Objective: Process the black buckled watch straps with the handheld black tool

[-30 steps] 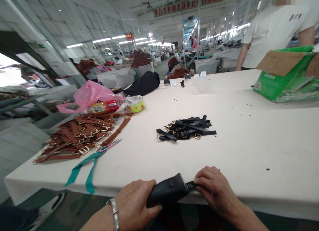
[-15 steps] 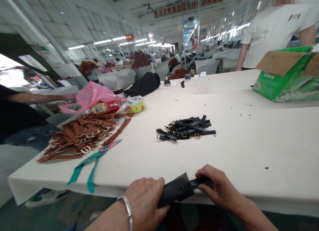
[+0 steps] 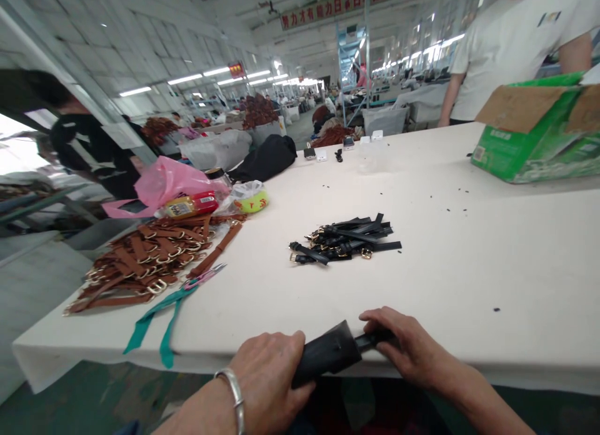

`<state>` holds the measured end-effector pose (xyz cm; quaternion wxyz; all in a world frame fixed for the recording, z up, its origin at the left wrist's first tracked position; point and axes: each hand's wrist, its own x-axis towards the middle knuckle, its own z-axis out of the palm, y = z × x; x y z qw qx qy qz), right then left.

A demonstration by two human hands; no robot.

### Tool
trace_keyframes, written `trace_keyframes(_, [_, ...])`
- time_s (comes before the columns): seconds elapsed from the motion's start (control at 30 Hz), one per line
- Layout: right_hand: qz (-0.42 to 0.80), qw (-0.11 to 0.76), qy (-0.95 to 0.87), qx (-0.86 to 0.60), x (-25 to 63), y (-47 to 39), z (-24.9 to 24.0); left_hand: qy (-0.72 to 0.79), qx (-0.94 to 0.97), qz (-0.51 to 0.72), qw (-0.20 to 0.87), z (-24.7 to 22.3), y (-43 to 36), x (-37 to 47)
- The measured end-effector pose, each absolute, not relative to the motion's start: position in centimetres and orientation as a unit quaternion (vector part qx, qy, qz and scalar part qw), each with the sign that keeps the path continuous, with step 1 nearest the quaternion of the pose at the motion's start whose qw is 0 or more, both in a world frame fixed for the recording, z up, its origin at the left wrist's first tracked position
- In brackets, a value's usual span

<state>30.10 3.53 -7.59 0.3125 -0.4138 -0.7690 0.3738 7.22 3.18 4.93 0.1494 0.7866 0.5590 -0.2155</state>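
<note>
My left hand (image 3: 274, 375), with a silver bangle at the wrist, is closed around a wide black leather-like piece (image 3: 330, 352) at the table's front edge. The piece looks rolled or folded; its exact kind is unclear. A narrow black strap (image 3: 368, 340) extends from its right end, and my right hand (image 3: 405, 344) pinches that strap between thumb and fingers. Beyond my hands lies a small heap of black straps with gold buckles (image 3: 349, 235). To the left is a larger pile of brown straps with metal buckles (image 3: 150, 257).
Pink-handled scissors (image 3: 206, 275) with a teal ribbon (image 3: 157, 316) lie by the brown pile. Behind it are a pink bag (image 3: 164, 182) and a black cloth (image 3: 267, 160). A green carton (image 3: 525, 138) stands right, near a person in white (image 3: 506, 60). Another person (image 3: 91, 141) is at far left.
The view has shifted slightly. The person at left, earlier reaching toward the pink bag, now stands farther back. My hands keep hold of the black piece and strap.
</note>
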Motion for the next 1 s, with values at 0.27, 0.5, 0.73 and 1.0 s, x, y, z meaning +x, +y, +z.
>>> trace_keyframes(0.27, [0.36,0.329,-0.762,-0.426,30.3,3.6,-8.6,0.554,0.803,-0.16,0.151,3.7,4.9,7.8])
trace_keyframes(0.5, [0.372,0.332,-0.756,-0.424,30.1,3.4,-8.3,0.596,0.768,-0.177,0.153,5.1,4.0,5.4])
trace_keyframes(0.73, [0.358,0.325,-0.759,-0.437,29.9,3.4,-7.6,0.549,0.805,-0.157,0.158,3.7,4.7,7.8])
trace_keyframes(1.0, [0.315,0.298,-0.779,-0.453,29.6,2.8,-7.5,0.603,0.778,-0.047,0.17,1.4,5.8,4.4])
